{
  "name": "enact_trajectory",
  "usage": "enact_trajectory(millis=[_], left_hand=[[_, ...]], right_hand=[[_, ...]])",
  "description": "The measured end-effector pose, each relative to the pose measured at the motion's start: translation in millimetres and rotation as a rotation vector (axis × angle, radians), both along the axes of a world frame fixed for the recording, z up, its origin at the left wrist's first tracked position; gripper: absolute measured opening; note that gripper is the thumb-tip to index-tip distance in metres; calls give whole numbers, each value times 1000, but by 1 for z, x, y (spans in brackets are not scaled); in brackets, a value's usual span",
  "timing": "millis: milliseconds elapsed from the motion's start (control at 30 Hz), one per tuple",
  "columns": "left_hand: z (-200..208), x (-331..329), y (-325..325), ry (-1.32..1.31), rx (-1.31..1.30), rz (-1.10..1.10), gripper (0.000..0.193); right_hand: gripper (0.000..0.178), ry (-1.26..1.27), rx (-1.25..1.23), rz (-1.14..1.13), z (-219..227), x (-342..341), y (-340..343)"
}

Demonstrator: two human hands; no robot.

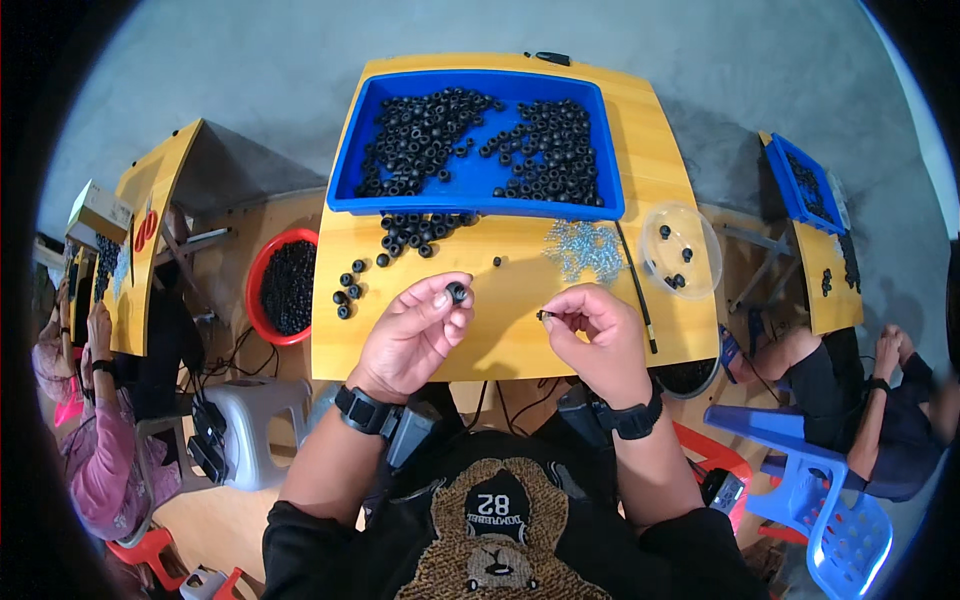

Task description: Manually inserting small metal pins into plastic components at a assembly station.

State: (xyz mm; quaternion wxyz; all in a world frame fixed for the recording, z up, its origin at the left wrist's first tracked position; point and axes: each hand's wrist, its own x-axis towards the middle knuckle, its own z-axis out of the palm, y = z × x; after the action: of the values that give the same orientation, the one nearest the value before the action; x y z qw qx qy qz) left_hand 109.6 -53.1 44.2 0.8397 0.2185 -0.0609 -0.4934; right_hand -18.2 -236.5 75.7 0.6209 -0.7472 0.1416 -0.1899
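Observation:
Between the thumb and fingers of my left hand [415, 335] is a small round black plastic cap [457, 292] with a hollow opening. My right hand [605, 340], a short way to the right, pinches a tiny dark piece [545, 315]; it is too small to make out its kind. Both hands hover over the near part of the yellow table [480, 345]. Beyond my left hand lie several loose black caps [405, 235]. A heap of small silvery metal parts [585, 250] lies beyond my right hand.
A blue tray [475, 207] of black caps stands at the far side. A thin black rod [638, 290] and a clear tub [708, 235] are at right. A red basin [253, 290] of black parts stands left. Two people [120, 450] [880, 430] sit at side tables.

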Motion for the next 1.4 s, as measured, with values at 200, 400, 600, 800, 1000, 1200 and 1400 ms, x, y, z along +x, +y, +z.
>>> enact_trajectory(millis=[200,400,600,800,1000,1200,1400], left_hand=[[-15,-25,11,186,-42,-12,28],[-21,-39,12,219,-76,-26,27],[-24,-42,15,222,-116,-66,26],[-18,-50,15,211,-52,-85,25],[-17,-50,16,204,-63,-75,24],[-21,-50,14,195,-36,-69,23],[-23,-50,12,196,0,-60,22]], right_hand=[[13,-18,-39,117,19,-4,22],[13,-50,-57,130,19,-4,32],[13,-14,-125,158,18,-5,35],[14,24,-110,173,13,-5,38],[14,73,-79,204,10,-3,38],[13,86,-55,204,9,-3,38],[14,67,-139,196,6,0,39]])
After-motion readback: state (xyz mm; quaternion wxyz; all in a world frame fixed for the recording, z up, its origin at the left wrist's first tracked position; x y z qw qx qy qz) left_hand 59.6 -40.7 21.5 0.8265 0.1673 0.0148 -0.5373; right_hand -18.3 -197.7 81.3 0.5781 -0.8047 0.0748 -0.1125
